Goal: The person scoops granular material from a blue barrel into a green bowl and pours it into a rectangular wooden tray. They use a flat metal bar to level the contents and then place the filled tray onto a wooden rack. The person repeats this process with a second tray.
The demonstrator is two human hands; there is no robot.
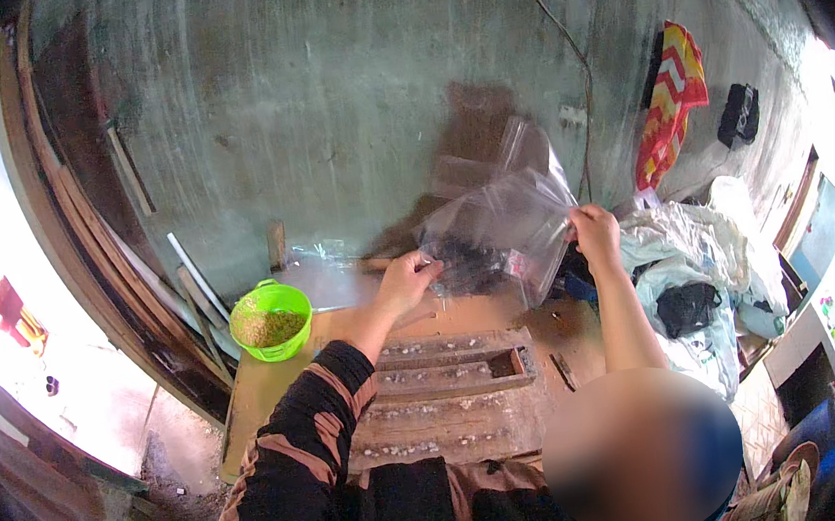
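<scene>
A clear plastic bag (496, 215) spreads between my two hands above the far side of a wooden table (272, 395). My left hand (408, 280) pinches its left edge between thumb and fingers. Higher up, my right hand (596, 236) grips the gathered right side of the bag. Below my hands lies a worn wooden slotted board or mould (444, 382), with a small open compartment at its right end. A bright green plastic basin (272, 320) holding tan, grain-like material stands at the table's left. A blurred patch hides my right elbow area.
More clear plastic (325, 284) lies by the wall behind the basin. White sacks (695, 249) with a black item (688, 308) heap up at the right. Wooden planks (92, 246) lean at the left. A patterned cloth (673, 100) hangs on the concrete wall (342, 102).
</scene>
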